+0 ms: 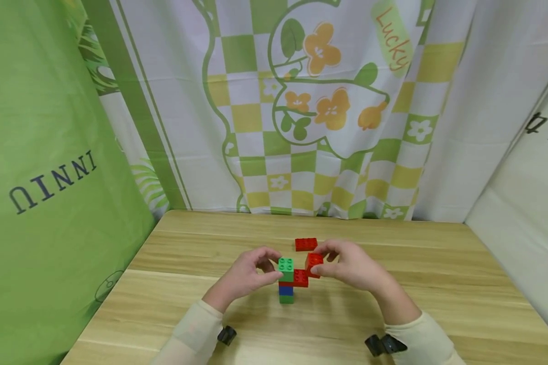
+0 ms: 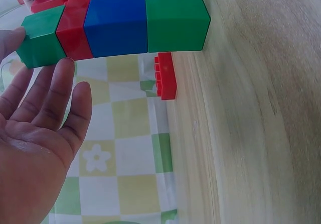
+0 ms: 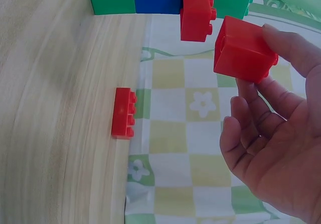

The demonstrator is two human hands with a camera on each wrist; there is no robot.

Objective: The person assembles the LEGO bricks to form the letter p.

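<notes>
A small upright stack of toy building blocks stands on the table. Its base is a green block [image 2: 175, 22], with a blue block [image 2: 118, 25] above, then a flat red brick [image 1: 301, 278] that juts out to the right, and a green block [image 1: 285, 270] on top. My left hand [image 1: 248, 274] holds that top green block between thumb and fingers. In my right hand [image 1: 353, 266] a red block [image 3: 243, 50] is pinched by thumb and fingertips, raised just to the right of the stack, close over the jutting end of the red brick.
Behind the stack, a loose red brick [image 1: 306, 245] lies studs up on the wooden table [image 1: 201, 238]. A patterned curtain [image 1: 274, 101] hangs at the table's far edge, a green cloth [image 1: 50, 243] at the left and a white one [image 1: 525, 213] at the right.
</notes>
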